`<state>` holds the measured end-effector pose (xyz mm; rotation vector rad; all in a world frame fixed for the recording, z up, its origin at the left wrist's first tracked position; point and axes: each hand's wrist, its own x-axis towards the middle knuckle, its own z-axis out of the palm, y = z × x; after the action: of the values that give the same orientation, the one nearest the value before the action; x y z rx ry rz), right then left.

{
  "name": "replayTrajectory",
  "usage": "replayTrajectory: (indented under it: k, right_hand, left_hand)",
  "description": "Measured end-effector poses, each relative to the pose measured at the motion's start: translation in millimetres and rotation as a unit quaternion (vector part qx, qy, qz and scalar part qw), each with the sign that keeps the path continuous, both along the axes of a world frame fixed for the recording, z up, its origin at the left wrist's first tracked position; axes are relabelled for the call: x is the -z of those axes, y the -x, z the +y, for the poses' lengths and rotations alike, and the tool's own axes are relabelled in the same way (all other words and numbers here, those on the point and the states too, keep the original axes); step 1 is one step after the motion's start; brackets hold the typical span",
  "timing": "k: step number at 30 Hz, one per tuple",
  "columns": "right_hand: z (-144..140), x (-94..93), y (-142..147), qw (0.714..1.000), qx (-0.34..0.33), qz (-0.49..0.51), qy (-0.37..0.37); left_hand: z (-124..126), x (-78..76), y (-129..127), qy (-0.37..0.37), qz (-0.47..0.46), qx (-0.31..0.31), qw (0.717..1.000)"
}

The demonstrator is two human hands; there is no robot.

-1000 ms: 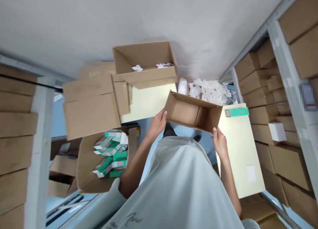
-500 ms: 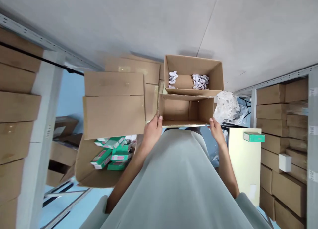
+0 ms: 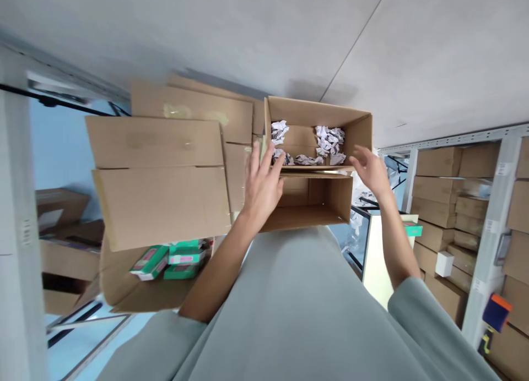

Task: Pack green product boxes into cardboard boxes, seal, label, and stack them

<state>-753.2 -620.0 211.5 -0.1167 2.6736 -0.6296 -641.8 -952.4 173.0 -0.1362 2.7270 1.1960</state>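
Observation:
Two open cardboard boxes stand one behind the other before me. Crumpled paper lies in several wads along the sides and front of the far box. The near box shows a bare inside and sits against my body. Over the left front corner of the far box is my left hand, its fingers spread. My right hand hovers by that box's right front corner, fingers apart and slightly bent. Neither hand holds anything; whether the fingertips touch the box I cannot tell.
At left, large cardboard flaps stand above a carton with green-and-white small boxes. A pale board carries another green box at right. Racks of stacked cartons line the right side; a wall rises behind.
Both hands have let go of the near box's sides and moved forward to the far box. The view has shifted, and more paper wads show along the far box's front.

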Motion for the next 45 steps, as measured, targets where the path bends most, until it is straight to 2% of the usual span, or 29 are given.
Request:
replayTrajectory:
  k: [2, 3, 6, 8, 10, 12, 14, 18, 21, 23, 25, 28, 30, 31, 33, 35, 37, 39, 42, 44, 45]
  right_hand:
    - [-12, 27.1, 53, 0.991, -0.087, -0.066, -0.072]
    - [-18, 44.0, 75, 0.977, -0.13, -0.106, -0.128]
    - [-35, 95.9, 118, 0.907, -0.219, -0.223, -0.283]
    - [-41, 122.9, 127, 0.868, -0.226, -0.3, -0.326]
    - [-43, 140.0, 125, 0.851, -0.207, -0.355, -0.328]
    - [-42, 147.7, 118, 0.857, -0.194, -0.354, -0.319]
    - [-42, 148.8, 110, 0.875, -0.196, -0.311, -0.316]
    - [-47, 136.7, 103, 0.894, -0.195, -0.255, -0.312]
    - [-46, 107.4, 100, 0.905, -0.191, -0.213, -0.314]
    - [-38, 71.9, 90, 0.922, -0.186, -0.15, -0.304]
    - [-26, 25.5, 68, 0.948, -0.168, -0.058, -0.263]
    - [-7, -43.6, 15, 0.984, -0.109, 0.037, -0.137]
    - [0, -71.2, -26, 0.995, -0.087, 0.026, -0.05]
    - [1, -76.5, -44, 0.996, -0.085, 0.004, -0.018]
    - [-3, -72.7, -73, 0.995, -0.093, -0.043, -0.006]
    - [-12, -59.5, -89, 0.989, -0.114, -0.078, -0.059]
    - [-23, -50.0, -91, 0.976, -0.144, -0.098, -0.132]
    - [-32, -49.9, -80, 0.965, -0.169, -0.097, -0.173]
    - [-49, -53.5, -42, 0.966, -0.19, -0.045, -0.171]
    - [-66, -41.5, -5, 0.961, -0.225, -0.024, -0.158]
    - [-77, -28.3, 15, 0.954, -0.255, -0.032, -0.155]
  left_hand:
    - [1, 12.9, 10, -0.002, -0.017, 0.001, 1.0]
    - [2, 18.2, 12, 0.0, -0.024, 0.001, 1.0]
    - [3, 24.9, 7, 0.022, -0.034, -0.005, 0.999]
    - [4, 24.2, 3, 0.038, -0.041, -0.011, 0.998]
    - [6, 23.1, 0, 0.05, -0.043, -0.017, 0.998]
    - [6, 23.7, 0, 0.06, -0.034, -0.016, 0.997]
    - [6, 25.3, 0, 0.073, -0.02, -0.011, 0.997]
    - [5, 25.8, 3, 0.118, 0.004, 0.008, 0.993]
    - [5, 23.2, 4, 0.148, 0.017, 0.026, 0.988]
    - [6, 21.9, 5, 0.159, 0.022, 0.031, 0.987]
    - [7, 21.7, 6, 0.162, 0.024, 0.03, 0.986]
    - [8, 22.7, 6, 0.162, 0.024, 0.03, 0.986]
    - [9, 23.3, 7, 0.166, 0.024, 0.032, 0.985]
    - [10, 23.4, 7, 0.168, 0.023, 0.032, 0.985]
    - [10, 23.6, 7, 0.171, 0.023, 0.032, 0.985]
    - [10, 23.7, 7, 0.172, 0.026, 0.034, 0.984]
    - [11, 23.6, 7, 0.173, 0.03, 0.036, 0.984]
    - [10, 22.9, 7, 0.173, 0.031, 0.036, 0.984]
    - [10, 20.5, 6, 0.17, 0.025, 0.035, 0.984]
    - [9, 18.7, 6, 0.169, 0.021, 0.037, 0.985]
    - [9, 18.2, 6, 0.169, 0.02, 0.038, 0.985]
